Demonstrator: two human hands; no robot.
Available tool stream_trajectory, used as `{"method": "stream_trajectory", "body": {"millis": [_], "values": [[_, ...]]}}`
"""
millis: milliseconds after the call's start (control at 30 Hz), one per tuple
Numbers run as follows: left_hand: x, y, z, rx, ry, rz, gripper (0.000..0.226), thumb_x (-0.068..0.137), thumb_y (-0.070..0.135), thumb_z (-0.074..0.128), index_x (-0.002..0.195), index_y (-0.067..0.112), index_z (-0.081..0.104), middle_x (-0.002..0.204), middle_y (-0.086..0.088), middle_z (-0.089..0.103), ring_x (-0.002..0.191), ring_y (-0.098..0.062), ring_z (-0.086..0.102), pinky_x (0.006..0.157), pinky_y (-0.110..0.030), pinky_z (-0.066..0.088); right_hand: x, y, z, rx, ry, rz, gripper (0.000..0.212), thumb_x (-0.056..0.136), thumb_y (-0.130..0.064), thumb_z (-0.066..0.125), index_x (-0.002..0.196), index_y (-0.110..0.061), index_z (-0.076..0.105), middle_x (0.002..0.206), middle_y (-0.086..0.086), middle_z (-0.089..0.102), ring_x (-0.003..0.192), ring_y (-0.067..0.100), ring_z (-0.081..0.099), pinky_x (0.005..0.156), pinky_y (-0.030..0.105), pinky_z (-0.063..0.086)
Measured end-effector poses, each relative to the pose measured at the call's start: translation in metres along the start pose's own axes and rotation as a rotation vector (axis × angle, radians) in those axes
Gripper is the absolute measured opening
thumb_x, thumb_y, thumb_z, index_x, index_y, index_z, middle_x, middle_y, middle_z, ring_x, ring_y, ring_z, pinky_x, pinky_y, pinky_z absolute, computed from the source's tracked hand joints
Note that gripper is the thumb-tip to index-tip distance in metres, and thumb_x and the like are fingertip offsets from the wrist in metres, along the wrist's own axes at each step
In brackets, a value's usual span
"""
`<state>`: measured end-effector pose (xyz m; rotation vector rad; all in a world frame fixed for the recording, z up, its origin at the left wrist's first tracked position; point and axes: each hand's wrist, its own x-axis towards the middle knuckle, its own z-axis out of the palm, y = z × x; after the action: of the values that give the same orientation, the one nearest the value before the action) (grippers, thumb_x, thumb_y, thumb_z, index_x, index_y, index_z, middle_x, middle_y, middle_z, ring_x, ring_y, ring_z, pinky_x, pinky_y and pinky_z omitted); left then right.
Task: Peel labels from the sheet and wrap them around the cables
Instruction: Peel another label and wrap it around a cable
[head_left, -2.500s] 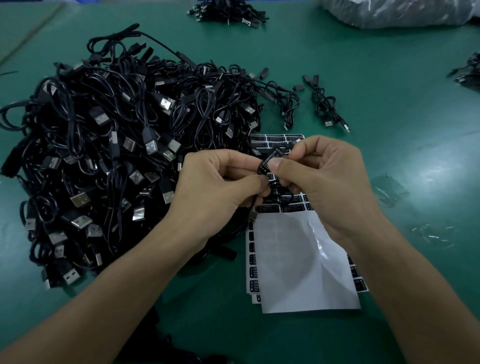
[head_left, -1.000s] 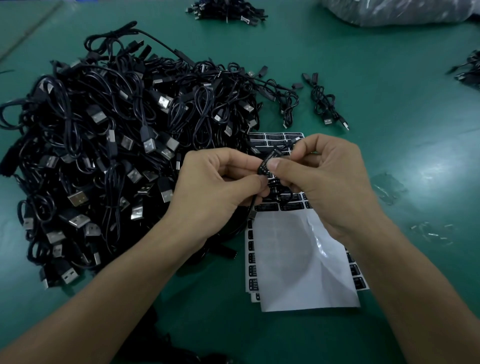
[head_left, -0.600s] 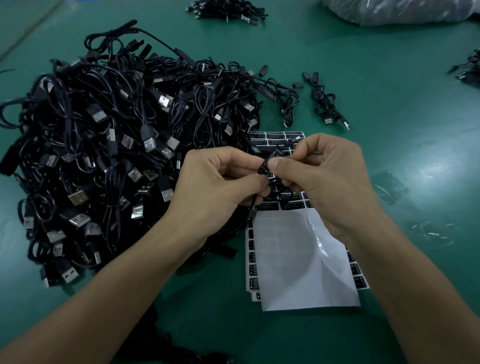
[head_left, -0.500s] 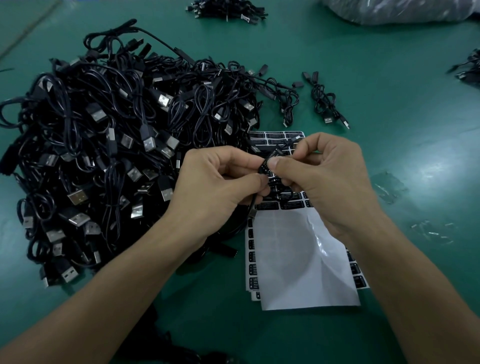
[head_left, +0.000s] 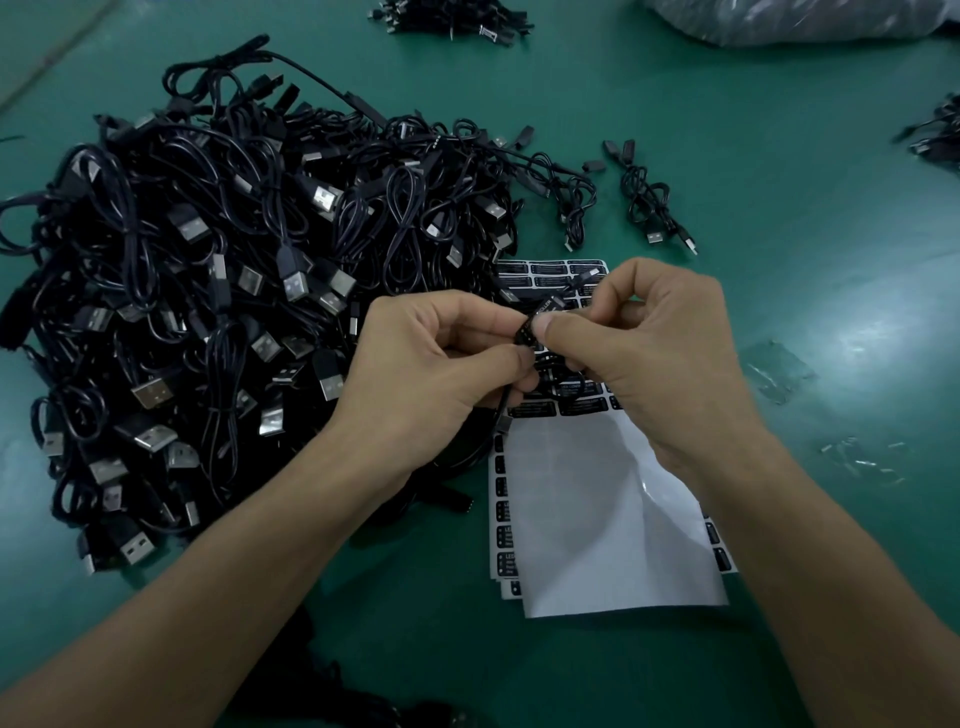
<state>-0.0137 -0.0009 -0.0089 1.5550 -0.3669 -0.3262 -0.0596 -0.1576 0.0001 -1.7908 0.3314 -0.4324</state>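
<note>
Little has moved in the head view: your left hand (head_left: 431, 374) and right hand (head_left: 660, 353) stay together above the sheet (head_left: 597, 519), mid-way across the bench (head_left: 805, 234). Left thumb and curled fingers pinch the cable (head_left: 501, 410); right thumb and forefinger pinch the label (head_left: 535, 318) round it. Judge the wrap unfinished; press it closed. The pile (head_left: 234, 286) crowds the sheet's left edge; a loose cable (head_left: 649, 200) lies toward the far edge.

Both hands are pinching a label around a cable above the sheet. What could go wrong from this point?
1. The small black printed label is pinched between fingertips of the left hand and right hand; it may fold crooked or stick to skin.
2. The thin black cable dangles over the white sheet of black labels and could drag it.
3. The heap of black USB cables reaches that sheet's far corner and may slide over unused labels.
</note>
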Motion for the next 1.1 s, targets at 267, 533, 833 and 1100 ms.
{"method": "stream_trajectory", "body": {"millis": [267,533,833,1100], "values": [[-0.0006,0.0002,-0.0006,-0.005,0.009,0.007,0.013,0.081,-0.004,0.076,0.09,0.006,0.075,0.07,-0.01,0.075,0.062,-0.017,0.073,0.064,-0.029,0.063,0.0011,0.0042,-0.0008,0.009,-0.015,0.018,0.028,0.057,-0.043,0.085,0.059,-0.031,0.06,0.056,0.001,0.063,0.056,0.021,0.059,0.058,0.047,0.053],[-0.0008,0.0004,-0.001,-0.029,0.012,0.022,0.016,0.081,-0.005,0.076,0.086,0.01,0.075,0.071,-0.009,0.075,0.066,-0.02,0.074,0.066,-0.03,0.063,0.0017,0.0075,-0.0009,0.08,-0.075,0.045,0.041,0.064,-0.036,0.086,0.092,-0.024,0.058,0.067,0.001,0.073,0.059,0.012,0.067,0.061,0.032,0.048],[-0.001,0.0006,-0.0003,-0.072,0.026,0.048,0.029,0.083,-0.008,0.073,0.101,0.015,0.075,0.07,-0.009,0.074,0.067,-0.022,0.074,0.07,-0.039,0.064,-0.0001,0.0071,0.0026,0.072,-0.109,-0.102,0.03,0.077,-0.024,0.081,0.104,-0.033,0.07,0.074,-0.006,0.075,0.072,0.012,0.071,0.078,0.037,0.057],[-0.0005,-0.0046,0.0001,0.049,0.029,0.128,0.025,0.086,-0.003,0.072,0.095,0.02,0.078,0.078,-0.008,0.075,0.072,-0.024,0.075,0.069,-0.037,0.063,0.0009,0.0093,0.001,0.111,-0.112,-0.061,0.017,0.079,-0.017,0.082,0.092,-0.024,0.073,0.073,-0.003,0.075,0.066,0.008,0.07,0.065,0.024,0.053]]}}
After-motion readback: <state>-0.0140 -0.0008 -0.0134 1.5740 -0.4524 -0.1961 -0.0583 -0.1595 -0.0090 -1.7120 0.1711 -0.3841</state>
